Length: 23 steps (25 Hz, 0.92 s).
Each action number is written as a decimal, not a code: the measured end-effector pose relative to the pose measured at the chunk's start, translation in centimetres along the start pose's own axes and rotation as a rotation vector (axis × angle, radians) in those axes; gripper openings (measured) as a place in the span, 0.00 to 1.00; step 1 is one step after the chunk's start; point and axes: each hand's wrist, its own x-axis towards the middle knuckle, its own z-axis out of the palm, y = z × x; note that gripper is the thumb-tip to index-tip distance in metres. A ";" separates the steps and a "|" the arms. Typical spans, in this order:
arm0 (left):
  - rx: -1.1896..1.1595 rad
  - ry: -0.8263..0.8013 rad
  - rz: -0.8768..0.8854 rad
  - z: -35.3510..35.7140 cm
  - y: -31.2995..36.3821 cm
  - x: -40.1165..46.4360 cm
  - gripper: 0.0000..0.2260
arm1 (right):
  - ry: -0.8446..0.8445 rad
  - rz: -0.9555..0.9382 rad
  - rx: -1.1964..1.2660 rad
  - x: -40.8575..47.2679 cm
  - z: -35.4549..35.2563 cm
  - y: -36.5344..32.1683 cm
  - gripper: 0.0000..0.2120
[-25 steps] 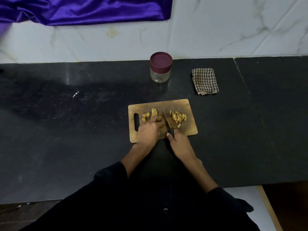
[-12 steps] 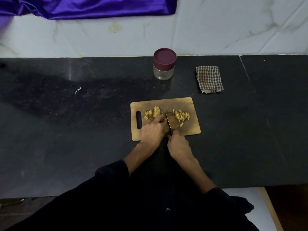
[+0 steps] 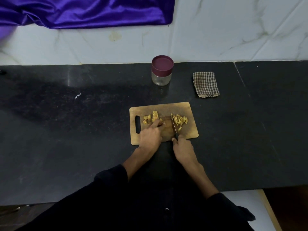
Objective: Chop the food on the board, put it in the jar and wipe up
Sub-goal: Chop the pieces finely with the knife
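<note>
From my remote seat, I see the right hand (image 3: 183, 148) wrapped around the dark handle of a knife (image 3: 174, 126), its fingers curled tight on it, the blade lying tip-away across the middle of the wooden cutting board (image 3: 191, 130). The left hand (image 3: 150, 135) rests on the board beside it, fingers bent down onto a piece of the yellowish food; I judge it is pinning that piece for the cut, though the fingertips hide exactly how it is held. The food lies in two lots on the board: bigger chunks (image 3: 150, 116) to the left of the blade, near the left hand, and a heap of thin slivers (image 3: 180, 120) just right of the blade, touching it. Beyond the board, toward the wall, stands the glass jar (image 3: 161, 79), apart from the board, its maroon lid (image 3: 162, 65) in place and nothing visible inside. A folded checked cloth (image 3: 205, 85) lies to the right of the jar on the black counter (image 3: 66, 130), untouched. A purple drape (image 3: 83, 12) hangs over the pale marbled wall behind. As I read it, the chopping is partly done: the right-hand heap looks finished, while the chunks on the left still need the knife. Everything after that remains, namely opening the jar, loading the cut food into it, and wiping up with the cloth.
</note>
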 end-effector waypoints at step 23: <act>0.060 -0.054 0.041 -0.3 0.2 -0.1 0.19 | -0.063 -0.046 -0.133 0.1 1.8 -0.9 0.12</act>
